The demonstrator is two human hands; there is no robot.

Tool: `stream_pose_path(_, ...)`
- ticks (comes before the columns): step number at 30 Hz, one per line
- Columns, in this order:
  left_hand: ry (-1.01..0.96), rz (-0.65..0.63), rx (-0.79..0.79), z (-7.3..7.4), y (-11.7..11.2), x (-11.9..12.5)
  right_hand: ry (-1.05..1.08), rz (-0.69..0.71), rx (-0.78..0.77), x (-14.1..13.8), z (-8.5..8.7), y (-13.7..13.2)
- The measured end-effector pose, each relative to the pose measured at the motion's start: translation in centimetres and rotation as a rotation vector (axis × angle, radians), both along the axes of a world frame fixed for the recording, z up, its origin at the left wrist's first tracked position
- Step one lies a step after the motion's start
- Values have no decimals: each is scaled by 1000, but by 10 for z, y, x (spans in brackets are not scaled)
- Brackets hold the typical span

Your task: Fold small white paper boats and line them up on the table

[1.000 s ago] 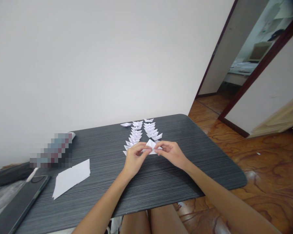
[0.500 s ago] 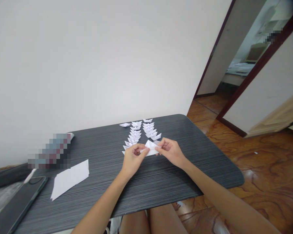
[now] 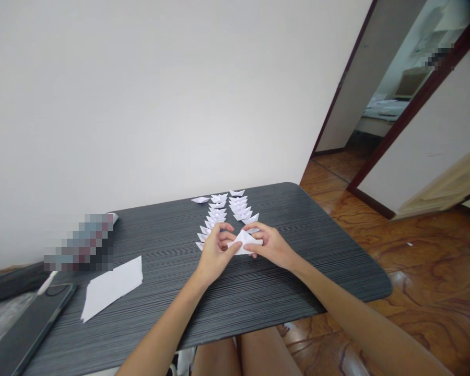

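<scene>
A partly folded piece of white paper [image 3: 243,241] with a peaked top and a flat lower band is held between my two hands above the table. My left hand [image 3: 216,250] pinches its left side, thumb on the near face and the other fingers curled and raised. On the right side, my right hand [image 3: 272,245] grips it with the thumb in front and fingers behind. Just beyond my hands stand two rows of folded white paper boats, a left row [image 3: 216,214] and a right row [image 3: 239,206]. My hands partly cover the nearest boats.
A stack of white paper sheets [image 3: 113,286] lies on the dark table [image 3: 160,297] at the left. Further left are a dark flat device [image 3: 33,326] and a blurred-out object [image 3: 82,243]. A white wall rises behind the table; wooden floor [image 3: 426,292] lies to the right.
The paper has shifted slightly right and toward me. My left fingers have lifted and spread away from it, while the left thumb stays on it.
</scene>
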State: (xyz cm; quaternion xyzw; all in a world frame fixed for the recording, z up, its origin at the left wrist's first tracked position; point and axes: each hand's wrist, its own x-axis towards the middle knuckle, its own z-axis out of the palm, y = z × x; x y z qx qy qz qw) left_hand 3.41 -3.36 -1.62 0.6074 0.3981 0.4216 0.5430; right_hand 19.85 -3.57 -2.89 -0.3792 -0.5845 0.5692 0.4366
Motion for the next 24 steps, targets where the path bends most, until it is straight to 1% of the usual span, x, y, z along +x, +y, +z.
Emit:
stream_pose_path(3,46,-95,-10,2,0,-3,-53,9,17,2,0,1)
stream_pose_path(7,89,-202,31,7,3,-9,-59,29,19,5,3,1)
stream_pose_path(9,101,-198,6,9,4,-11,-64,28,21,6,3,2)
stream_pose_path(12,140,-106,-36,10,6,-13,-73,-6,42,7,1,2)
stream_pose_path(13,168,-97,-29,10,7,-13,-74,-10,51,7,0,3)
stream_pose_path(16,256,-168,52,8,6,-11,-106,-5,84,4,-3,2)
stream_pose_path(17,281,-172,92,6,5,-10,-137,-13,113,4,-3,2)
stream_pose_path(19,358,-100,213,4,5,-9,-243,-59,242,3,-3,1)
stream_pose_path(21,449,0,399,1,6,-10,-382,-133,460,5,-3,1)
stream_pose_path(22,496,31,495,0,6,-10,-453,-173,576,6,-4,0)
stream_pose_path(24,588,30,645,-4,7,-10,-580,-215,759,9,-5,0)
